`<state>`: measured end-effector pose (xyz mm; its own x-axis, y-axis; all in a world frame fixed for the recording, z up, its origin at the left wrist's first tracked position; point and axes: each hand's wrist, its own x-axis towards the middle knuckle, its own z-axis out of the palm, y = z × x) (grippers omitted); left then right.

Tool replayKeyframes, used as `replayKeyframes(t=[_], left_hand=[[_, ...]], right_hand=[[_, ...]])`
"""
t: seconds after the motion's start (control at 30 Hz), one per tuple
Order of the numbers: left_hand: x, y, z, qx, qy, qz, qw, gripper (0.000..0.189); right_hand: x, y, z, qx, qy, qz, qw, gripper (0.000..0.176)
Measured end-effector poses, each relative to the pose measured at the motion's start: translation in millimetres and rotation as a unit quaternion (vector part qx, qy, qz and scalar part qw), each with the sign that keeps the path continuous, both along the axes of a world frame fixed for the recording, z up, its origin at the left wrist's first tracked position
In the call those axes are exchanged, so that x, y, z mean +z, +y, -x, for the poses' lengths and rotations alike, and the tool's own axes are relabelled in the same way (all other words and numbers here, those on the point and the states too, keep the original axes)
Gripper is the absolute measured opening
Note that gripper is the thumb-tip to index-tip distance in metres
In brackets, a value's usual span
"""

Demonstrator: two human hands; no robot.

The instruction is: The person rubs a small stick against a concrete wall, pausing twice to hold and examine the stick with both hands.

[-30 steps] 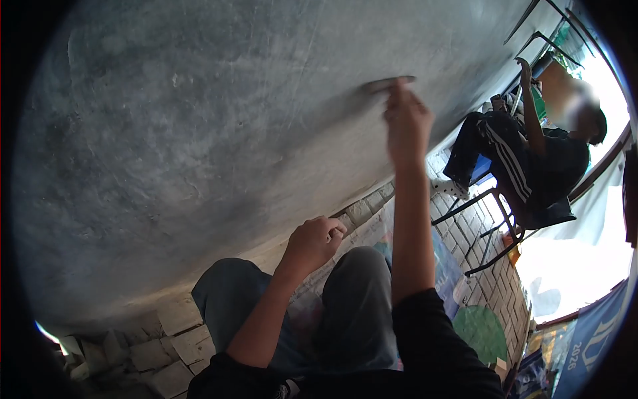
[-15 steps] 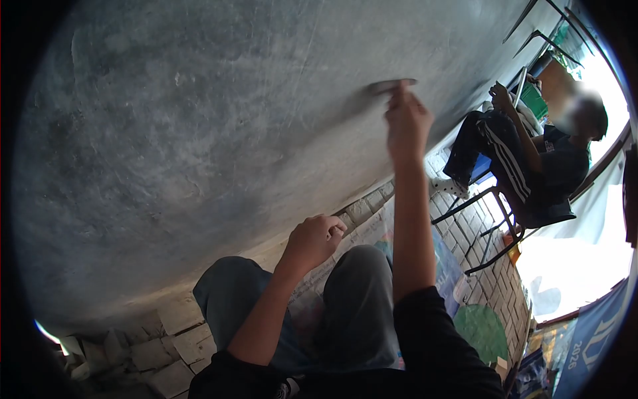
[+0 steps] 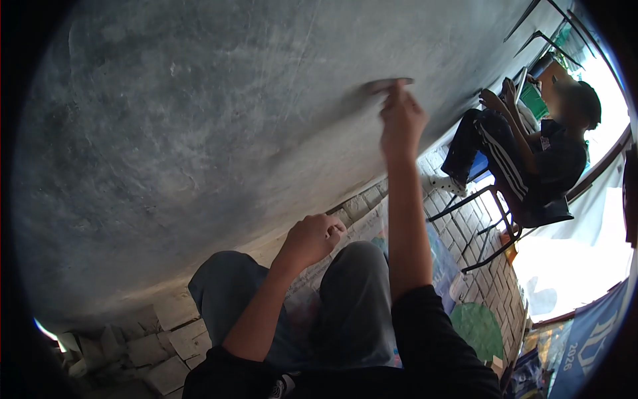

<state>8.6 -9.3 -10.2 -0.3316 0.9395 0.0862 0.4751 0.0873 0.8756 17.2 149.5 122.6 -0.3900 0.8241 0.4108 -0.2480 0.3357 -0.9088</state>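
A grey plastered wall fills the upper left of the head view. My right hand is raised to it on a stretched arm, fingers closed on a thin, flat blade-like tool. The tool is seen nearly edge-on, at or close to the wall surface, and casts a soft shadow to its lower left. Its exact kind is hard to make out. Above my bent knees, my left hand hangs with its fingers curled in. Nothing sticks out of that hand, and its palm is hidden.
To the right a person sits on a black-framed chair beside the wall. Printed sheeting covers part of the brick paving. Broken blocks lie along the wall's foot at lower left. A blue banner hangs at lower right.
My right hand and the tool have shifted very slightly left. My left hand stays curled in place. The seated person's head and hands have moved a little. The view has shifted slightly.
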Motion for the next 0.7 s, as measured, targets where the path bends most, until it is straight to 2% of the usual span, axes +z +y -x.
replayKeyframes(t=[0.07, 0.13, 0.2, 0.23, 0.27, 0.33, 0.4, 0.43, 0.53, 0.6, 0.67, 0.7], left_hand=[[-0.2, -2.8, -4.1, 0.003, 0.018, 0.002, 1.000, 0.021], [7.6, -2.1, -3.3, 0.002, -0.012, 0.031, 0.999, 0.024], [-4.4, 5.2, -0.7, -0.010, 0.011, 0.034, 0.999, 0.024], [-11.4, 3.4, -2.8, -0.028, 0.031, 0.045, 0.998, 0.024], [-9.9, 1.1, -4.3, -0.029, 0.028, 0.048, 0.998, 0.024], [1.5, -3.0, -6.4, -0.060, 0.051, 0.099, 0.992, 0.027], [8.7, -3.5, -6.9, -0.072, 0.046, 0.106, 0.991, 0.028], [9.0, -4.9, -6.4, -0.091, 0.038, 0.121, 0.988, 0.030], [-8.4, -5.5, -3.9, -0.103, 0.108, 0.150, 0.977, 0.033], [-7.0, -11.9, -6.5, -0.108, 0.113, 0.152, 0.976, 0.036], [-3.3, -7.3, -1.4, -0.101, 0.122, 0.141, 0.977, 0.038], [-4.3, -5.8, 0.0, -0.100, 0.132, 0.161, 0.973, 0.039]], right_hand=[[10.8, 38.6, -1.0, -0.051, 0.168, 0.109, 0.978, 0.025], [3.6, 19.8, 1.7, -0.036, 0.154, 0.100, 0.982, 0.024], [-6.6, -9.3, 1.7, 0.099, 0.032, 0.049, 0.993, 0.023], [-2.9, 1.9, 0.4, 0.048, 0.064, 0.021, 0.997, 0.022], [2.6, 25.0, -4.4, 0.003, 0.124, 0.078, 0.989, 0.022], [0.3, 50.8, -7.9, -0.016, 0.143, 0.099, 0.985, 0.023], [1.1, -2.1, -3.0, 0.018, 0.009, 0.015, 1.000, 0.024], [1.9, 4.7, -1.3, 0.018, 0.015, 0.016, 1.000, 0.024], [-5.1, 40.5, -4.4, -0.032, 0.135, 0.054, 0.989, 0.029], [-12.7, 42.9, -7.9, -0.074, 0.140, 0.090, 0.983, 0.028], [-11.5, -4.2, -6.5, 0.034, -0.019, 0.003, 0.999, 0.029], [-9.9, 4.9, -6.2, 0.036, -0.018, 0.001, 0.999, 0.029]])
